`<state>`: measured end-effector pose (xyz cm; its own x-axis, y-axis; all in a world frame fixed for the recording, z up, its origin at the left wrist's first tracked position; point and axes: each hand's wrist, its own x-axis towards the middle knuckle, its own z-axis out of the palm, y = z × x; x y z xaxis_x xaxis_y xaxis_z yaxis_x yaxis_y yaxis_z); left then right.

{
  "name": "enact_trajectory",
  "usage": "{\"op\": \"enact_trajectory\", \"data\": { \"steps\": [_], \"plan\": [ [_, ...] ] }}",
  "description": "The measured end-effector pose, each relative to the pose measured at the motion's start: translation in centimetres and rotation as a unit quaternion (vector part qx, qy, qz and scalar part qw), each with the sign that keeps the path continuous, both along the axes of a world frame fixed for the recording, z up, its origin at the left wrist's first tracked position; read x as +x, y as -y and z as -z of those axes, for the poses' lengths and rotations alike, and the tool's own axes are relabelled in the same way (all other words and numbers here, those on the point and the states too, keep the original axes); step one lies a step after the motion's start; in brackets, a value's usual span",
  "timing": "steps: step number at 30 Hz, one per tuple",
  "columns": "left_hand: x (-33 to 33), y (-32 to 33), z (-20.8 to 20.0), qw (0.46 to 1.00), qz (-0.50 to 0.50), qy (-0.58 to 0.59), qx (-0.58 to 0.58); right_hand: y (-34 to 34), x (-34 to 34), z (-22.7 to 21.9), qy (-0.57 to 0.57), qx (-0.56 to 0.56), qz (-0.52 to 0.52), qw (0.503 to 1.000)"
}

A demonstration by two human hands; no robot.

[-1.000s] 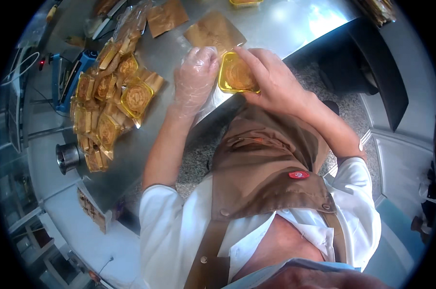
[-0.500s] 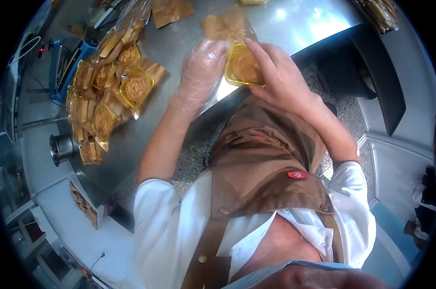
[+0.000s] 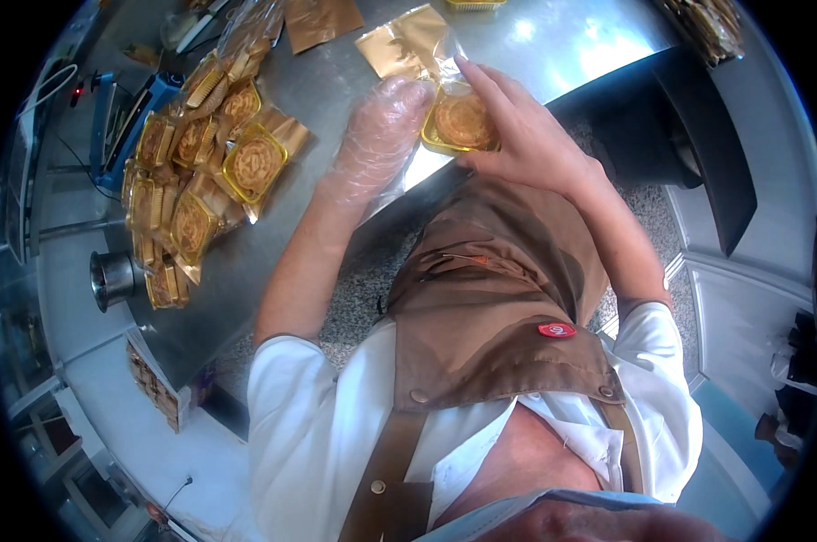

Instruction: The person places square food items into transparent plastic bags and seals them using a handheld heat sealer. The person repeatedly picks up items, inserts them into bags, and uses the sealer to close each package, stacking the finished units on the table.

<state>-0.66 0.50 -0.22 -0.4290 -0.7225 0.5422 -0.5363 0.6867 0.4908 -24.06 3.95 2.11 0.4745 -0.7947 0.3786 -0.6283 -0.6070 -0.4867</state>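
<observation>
We see the yellow pastry tray at the steel table's near edge, spanned by the right hand's thumb and fingers; gloved left hand curls beside it, grip unclear. We judge bagging underway; next calls for steadying the brown-and-clear bag.

A yellow, rounded-square plastic tray sits toward one o'clock in view, holding a round golden-brown pastry; a shiny, creased tan-and-clear bag extends from it toward eleven o'clock.
</observation>
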Motion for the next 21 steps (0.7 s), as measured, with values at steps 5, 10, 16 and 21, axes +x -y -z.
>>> {"op": "enact_trajectory", "data": {
  "steps": [5, 10, 16, 21],
  "plan": [
    [0.0, 0.2, 0.1, 0.999, -0.029, -0.006, 0.023, 0.2, 0.5, 0.3, -0.002, 0.007, 0.016, 1.000],
    [0.5, 0.1, 0.0, 0.982, -0.146, 0.104, 0.063, 0.2, 0.8, 0.9, 0.010, -0.021, 0.033, 0.999],
    [0.4, 0.1, 0.1, 0.983, -0.136, 0.119, 0.012, 0.3, 1.2, 1.0, 0.022, -0.059, 0.046, 0.997],
    [0.2, 0.1, 0.2, 0.988, -0.111, 0.109, 0.003, 0.6, 1.7, 1.4, 0.030, -0.082, 0.091, 0.992]
  ]
}}
